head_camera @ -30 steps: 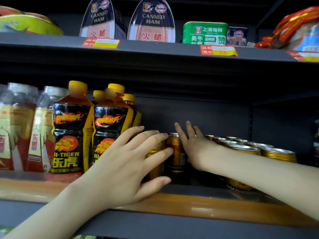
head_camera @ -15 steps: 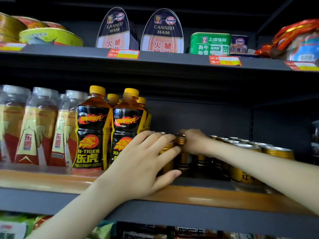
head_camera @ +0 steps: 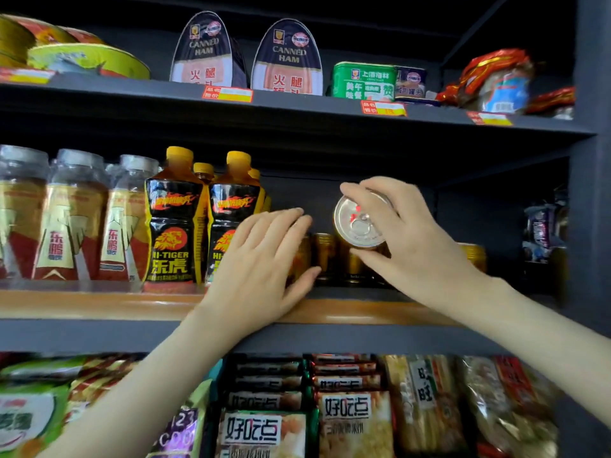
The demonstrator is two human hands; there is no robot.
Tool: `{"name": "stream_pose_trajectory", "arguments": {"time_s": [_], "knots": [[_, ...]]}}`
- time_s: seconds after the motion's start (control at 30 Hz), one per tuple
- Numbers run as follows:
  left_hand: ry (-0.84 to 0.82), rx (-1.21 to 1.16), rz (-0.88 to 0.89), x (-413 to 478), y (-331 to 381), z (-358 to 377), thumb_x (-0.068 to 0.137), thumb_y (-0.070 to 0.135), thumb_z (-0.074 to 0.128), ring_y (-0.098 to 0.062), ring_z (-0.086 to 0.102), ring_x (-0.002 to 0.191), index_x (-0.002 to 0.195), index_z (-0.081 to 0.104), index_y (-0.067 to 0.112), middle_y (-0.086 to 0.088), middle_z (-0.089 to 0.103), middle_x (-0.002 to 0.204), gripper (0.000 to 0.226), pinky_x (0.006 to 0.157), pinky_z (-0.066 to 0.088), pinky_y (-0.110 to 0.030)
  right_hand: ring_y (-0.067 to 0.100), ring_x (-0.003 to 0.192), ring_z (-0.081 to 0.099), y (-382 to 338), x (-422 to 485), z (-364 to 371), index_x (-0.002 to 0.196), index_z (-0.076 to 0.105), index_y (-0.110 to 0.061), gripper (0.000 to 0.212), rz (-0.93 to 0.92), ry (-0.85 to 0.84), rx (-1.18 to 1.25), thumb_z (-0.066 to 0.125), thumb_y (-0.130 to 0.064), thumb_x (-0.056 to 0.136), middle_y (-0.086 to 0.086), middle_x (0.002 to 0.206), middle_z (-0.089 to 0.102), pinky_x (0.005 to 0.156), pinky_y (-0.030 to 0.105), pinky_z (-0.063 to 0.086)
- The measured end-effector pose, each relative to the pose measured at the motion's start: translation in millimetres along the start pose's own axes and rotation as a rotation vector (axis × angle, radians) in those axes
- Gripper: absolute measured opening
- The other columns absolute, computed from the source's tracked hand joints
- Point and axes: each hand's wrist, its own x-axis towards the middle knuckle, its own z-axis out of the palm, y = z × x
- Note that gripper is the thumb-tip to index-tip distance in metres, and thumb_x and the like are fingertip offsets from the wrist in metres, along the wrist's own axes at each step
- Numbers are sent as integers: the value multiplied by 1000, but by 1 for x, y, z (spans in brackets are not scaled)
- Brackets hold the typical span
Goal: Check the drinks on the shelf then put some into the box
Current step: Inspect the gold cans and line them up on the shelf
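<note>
Dark grey shop shelving fills the view; the middle shelf (head_camera: 99, 302) has an orange strip along its front edge.

Right hand (head_camera: 420, 239): fingers (head_camera: 380, 188) curl over the upper rim of a can (head_camera: 360, 219), thumb hooked under the lower rim, so it grips the can in the air, clear of the shelf. The can is tipped w/ its lid toward the camera: round silver top w/ ring pull, gold rim & a bit of gold body showing below. Small red marks on the lid are too blurred to read.

Left hand (head_camera: 264, 259): fingers nearly straight, slightly spread, holding nothing. Its fingertips lie over the left end of the row of cans (head_camera: 325, 256); can't tell if they touch. The thumb points low toward that row.

The row of gold cans stands upright at the back of the middle shelf, directly below & behind the lifted can, partly hidden by both hands.

Left of the hands: black-and-orange bottles (head_camera: 175, 226) w/ yellow caps, marked HI-TIGER. Further left: clear-capped bottles (head_camera: 76, 219) w/ red & gold labels.

Top shelf: two ham tins (head_camera: 287, 57), a green tin (head_camera: 363, 81), yellow-red price tags on the edge. Bottom shelf: snack packs (head_camera: 353, 421).
</note>
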Motion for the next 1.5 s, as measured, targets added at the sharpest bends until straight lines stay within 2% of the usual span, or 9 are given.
{"name": "stream_pose_trajectory", "arguments": {"time_s": [0.23, 0.43, 0.53, 0.7, 0.83, 0.97, 1.17, 1.37, 1.5], "knots": [[122, -485, -118, -70, 92, -15, 89, 44, 61, -22, 31, 142, 147, 23, 6, -11, 31, 152, 80, 117, 25, -34, 13, 132, 34, -58, -88, -41, 141, 34, -15, 75, -100, 57, 169, 77, -10, 79, 6, 134, 35, 112, 22, 31], [-44, -813, -197, -160, 147, -17, 94, 34, 55, -9, 35, 137, 136, 34, 5, -9, 37, 140, 55, 114, 28, -26, 23, 133, 39, -112, -199, -11, 139, 35, -14, 70, -132, -100, 387, 73, 2, 82, 7, 130, 38, 114, 34, 33], [-283, -828, -197, -211, 164, -13, 84, 35, 66, -25, 46, 121, 132, 38, 8, -8, 42, 132, 63, 105, 38, -31, 19, 135, 36, -131, -245, 1, 138, 38, -18, 71, 38, -291, 562, 73, -2, 79, 4, 134, 35, 110, 27, 37], [-525, -844, -310, -264, 185, -20, 74, 41, 67, -21, 48, 113, 131, 41, 15, -3, 49, 125, 69, 98, 36, -24, -12, 132, 29, -150, -288, 10, 136, 37, -35, 74, 478, -453, 890, 77, -34, 75, -20, 134, 34, 104, 8, 30], [-589, -963, -484, -280, 194, -34, 71, 44, 72, -9, 52, 115, 132, 39, 23, 15, 48, 124, 73, 94, 37, -7, -1, 123, 45, -155, -307, 13, 125, 40, -55, 71, 809, -510, 1125, 80, -43, 68, -31, 129, 40, 93, 19, 46], [-532, -1057, -712, -279, 200, -46, 67, 54, 76, 7, 49, 119, 129, 29, 43, 38, 38, 128, 78, 92, 42, -9, 15, 111, 60, -156, -318, 18, 123, 50, -37, 73, 1176, -485, 1554, 89, -39, 62, -13, 117, 59, 83, 29, 53], [-435, -1232, -860, -260, 217, -58, 73, 57, 75, -5, 54, 116, 129, 35, 31, 29, 46, 123, 73, 90, 46, -19, 27, 96, 70, -173, -324, 21, 120, 59, -8, 93, 1652, -280, 2080, 98, -37, 41, 15, 109, 70, 71, 34, 59], [-620, -1417, -962, -258, 222, -58, 75, 28, 78, -11, 51, 127, 138, 35, 26, 19, 52, 131, 77, 98, 46, -27, 30, 79, 72, -184, -322, 12, 101, 76, -8, 71, 1752, -402, 2289, 93, -50, 46, 21, 100, 71, 64, 38, 59], [-650, -1414, -1128, -253, 227, -55, 61, 35, 84, -9, 61, 113, 127, 45, 25, 14, 64, 117, 77, 90, 50, -25, 33, 78, 69, -181, -334, 17, 110, 70, 0, 83, 1714, -713, 2246, 43, -73, 80, 26, 91, 68, 71, 39, 57]]}}
